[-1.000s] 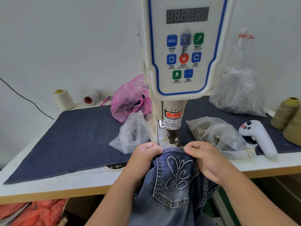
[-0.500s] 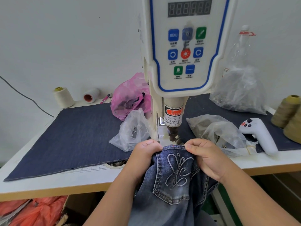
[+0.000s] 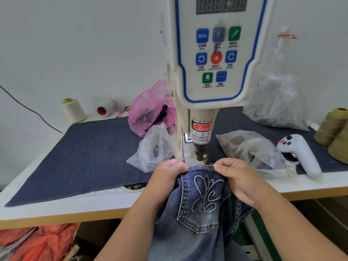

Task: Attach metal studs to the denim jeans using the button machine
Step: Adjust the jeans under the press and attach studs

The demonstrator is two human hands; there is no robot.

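The button machine [image 3: 216, 59] filled the middle of the table [image 3: 56, 208], its control panel facing the person and a finger-warning label low on the column. A dark denim mat [image 3: 90, 153] covered most of the tabletop, probably to keep garments from snagging or marking. Bags crowded either side of the column: a pink one [image 3: 148, 110] behind, a clear one [image 3: 154, 149] to the left, more clear bags [image 3: 252, 149] to the right, likely stud stock kept within reach, though I couldn't make out their contents. A white handheld controller [image 3: 299, 155] lay on the right.

The jeans [image 3: 201, 208] hung off the table's front edge, the embroidered back pocket facing up, its top hem drawn to just under the punch [image 3: 200, 151]. The left hand [image 3: 167, 178] and right hand [image 3: 239, 178] each gripped the hem with curled fingers, one at each pocket corner, pulling it taut and level, presumably so the stud would land true. A small red dot [image 3: 201, 166] sat on the hem between them, seemingly the aiming mark.
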